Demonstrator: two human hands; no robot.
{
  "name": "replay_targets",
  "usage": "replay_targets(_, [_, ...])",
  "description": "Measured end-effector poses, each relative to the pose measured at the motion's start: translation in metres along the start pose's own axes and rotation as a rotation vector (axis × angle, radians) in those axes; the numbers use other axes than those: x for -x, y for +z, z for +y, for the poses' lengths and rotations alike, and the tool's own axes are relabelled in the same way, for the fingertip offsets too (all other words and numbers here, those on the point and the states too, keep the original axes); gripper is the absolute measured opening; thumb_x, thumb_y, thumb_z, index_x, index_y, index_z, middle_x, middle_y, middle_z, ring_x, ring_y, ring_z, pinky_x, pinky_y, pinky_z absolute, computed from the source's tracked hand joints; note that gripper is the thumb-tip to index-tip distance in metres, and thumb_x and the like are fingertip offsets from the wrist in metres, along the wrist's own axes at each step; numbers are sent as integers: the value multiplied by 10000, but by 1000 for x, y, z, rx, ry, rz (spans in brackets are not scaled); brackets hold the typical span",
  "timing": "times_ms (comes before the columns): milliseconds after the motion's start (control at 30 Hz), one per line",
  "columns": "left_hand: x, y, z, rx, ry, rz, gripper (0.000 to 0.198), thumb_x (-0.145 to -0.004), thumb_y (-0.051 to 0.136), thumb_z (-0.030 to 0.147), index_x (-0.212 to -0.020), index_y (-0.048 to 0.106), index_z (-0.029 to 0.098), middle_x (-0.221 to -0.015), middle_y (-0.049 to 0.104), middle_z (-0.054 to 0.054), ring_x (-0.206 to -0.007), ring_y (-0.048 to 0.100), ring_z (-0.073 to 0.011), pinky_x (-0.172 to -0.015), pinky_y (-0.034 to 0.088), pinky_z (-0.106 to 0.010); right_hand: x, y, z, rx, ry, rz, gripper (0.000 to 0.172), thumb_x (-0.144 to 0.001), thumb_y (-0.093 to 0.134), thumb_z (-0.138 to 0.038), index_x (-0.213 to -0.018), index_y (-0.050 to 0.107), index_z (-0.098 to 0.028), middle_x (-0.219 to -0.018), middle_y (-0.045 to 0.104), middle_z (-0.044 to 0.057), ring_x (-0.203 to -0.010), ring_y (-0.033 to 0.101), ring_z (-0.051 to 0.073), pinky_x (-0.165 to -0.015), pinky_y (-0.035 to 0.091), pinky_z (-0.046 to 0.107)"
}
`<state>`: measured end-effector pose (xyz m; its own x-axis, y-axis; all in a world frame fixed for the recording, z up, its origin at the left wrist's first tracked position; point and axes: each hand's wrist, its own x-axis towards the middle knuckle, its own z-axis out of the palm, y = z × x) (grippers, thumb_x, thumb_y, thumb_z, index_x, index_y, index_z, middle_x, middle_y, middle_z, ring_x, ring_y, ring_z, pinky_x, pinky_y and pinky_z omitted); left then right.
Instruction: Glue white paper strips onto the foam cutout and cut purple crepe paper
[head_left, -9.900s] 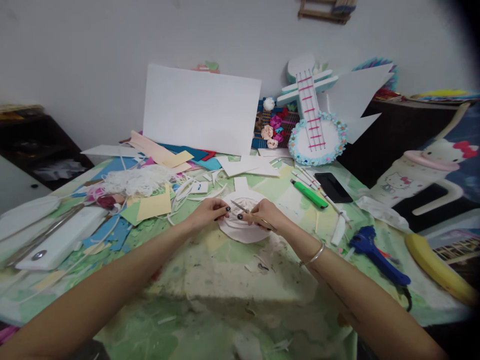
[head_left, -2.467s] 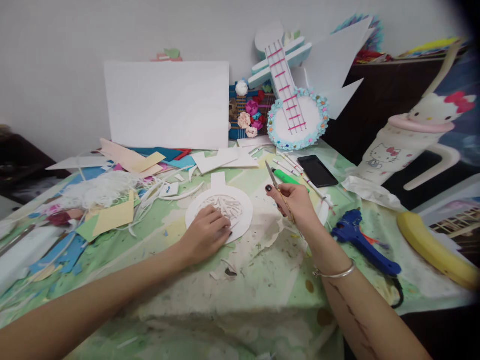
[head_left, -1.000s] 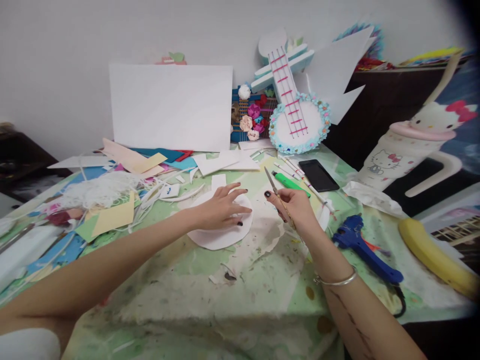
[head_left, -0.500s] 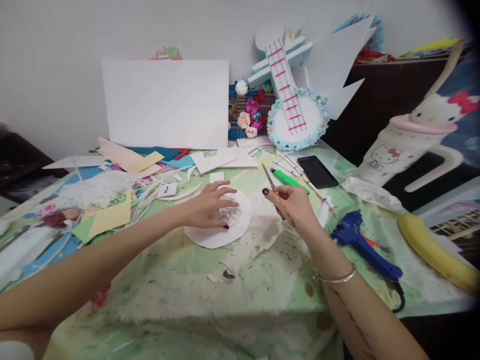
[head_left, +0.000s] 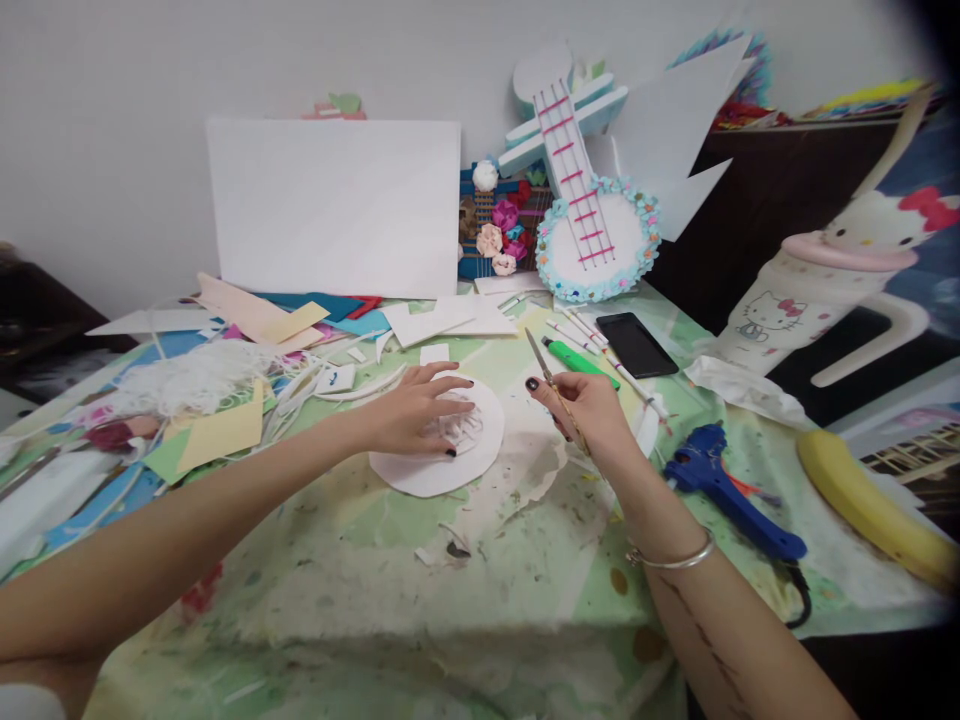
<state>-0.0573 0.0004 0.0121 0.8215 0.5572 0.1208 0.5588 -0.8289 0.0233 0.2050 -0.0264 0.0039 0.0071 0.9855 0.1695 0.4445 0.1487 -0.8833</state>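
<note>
A white paper disc lies on the green table cover with a heap of thin white paper strips on its middle. My left hand rests on that heap, fingers spread and curled over the strips. To the right, my right hand is closed around a slim pair of scissors, blades pointing up and away, a little above the table and apart from the disc.
A green marker, pens and a black phone lie behind my right hand. A blue glue gun sits at right. Coloured paper scraps crowd the left. A white board and a paper guitar lean on the wall.
Ten seconds ago both hands worked at the disc with the scissors. My right hand then drew back to the right; my left hand shifted over the strips and now curls onto them.
</note>
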Motion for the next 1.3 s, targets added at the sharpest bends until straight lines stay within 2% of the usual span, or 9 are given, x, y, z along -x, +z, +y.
replay_targets(400, [-4,-5,-1,3,-26,-85,503,-765,664,445,-1245,559,337,-1432,389,-92,-1352,217,-387,-1063,231,-598,1,-1,-2,3,-3,-3,490,-724,591,-582,-500,432,-176,-422,324,-44,-435,269,71,-426,179,238])
replay_targets(500, [-1,-7,2,82,-17,-16,484,-811,610,459,-1267,538,315,-1401,438,-81,-1339,270,-333,-1085,263,-535,0,-1,-2,4,2,-8,484,-731,588,-572,-503,424,-178,-430,319,-47,-437,269,71,-424,178,233])
replay_targets(633, [11,-10,-6,133,-62,174,418,-869,537,412,-1254,545,250,-1318,530,-85,-1283,383,-258,-1074,332,-439,-1,1,2,0,-6,-4,470,-727,588,-583,-525,465,-177,-443,326,-43,-441,278,79,-418,184,238])
replay_targets(800, [50,-16,-50,-37,-391,365,295,-873,472,313,-1078,646,193,-1109,660,-95,-1090,559,-246,-962,431,-408,-1,3,1,-179,1,54,435,-678,647,-586,-651,582,-157,-490,378,-38,-463,311,89,-429,219,243])
replay_targets(867, [72,-17,-72,-142,-581,345,295,-835,458,267,-1021,669,179,-1070,676,-101,-1052,581,-271,-933,438,-418,-1,2,-1,-266,-22,125,403,-685,660,-552,-706,595,-155,-524,400,-40,-479,323,86,-444,245,236])
replay_targets(933, [92,-18,-90,-180,-722,283,288,-791,465,255,-959,688,183,-1038,690,-90,-1006,604,-276,-897,452,-398,-1,1,-3,-310,-72,288,365,-702,661,-504,-779,598,-152,-580,435,-35,-507,353,86,-470,286,230])
replay_targets(1067, [113,-12,-111,-83,-811,209,288,-745,481,292,-896,709,202,-1015,708,-59,-951,628,-248,-843,463,-339,-3,-4,0,-225,-216,674,345,-743,632,-415,-966,577,-158,-782,522,9,-668,489,131,-620,415,279])
replay_targets(1167, [105,-6,-116,-38,-801,185,308,-736,481,316,-889,722,201,-983,718,-56,-932,629,-240,-826,460,-314,-2,-6,2,-30,-308,789,330,-769,606,-367,-1027,559,-167,-943,560,54,-877,533,193,-815,430,379])
replay_targets(1300, [72,3,-122,-128,-886,132,325,-771,478,377,-870,731,198,-932,723,-63,-913,625,-237,-812,453,-296,1,-6,2,60,-343,764,317,-792,587,-342,-1054,560,-165,-1039,575,77,-982,525,218,-894,393,414])
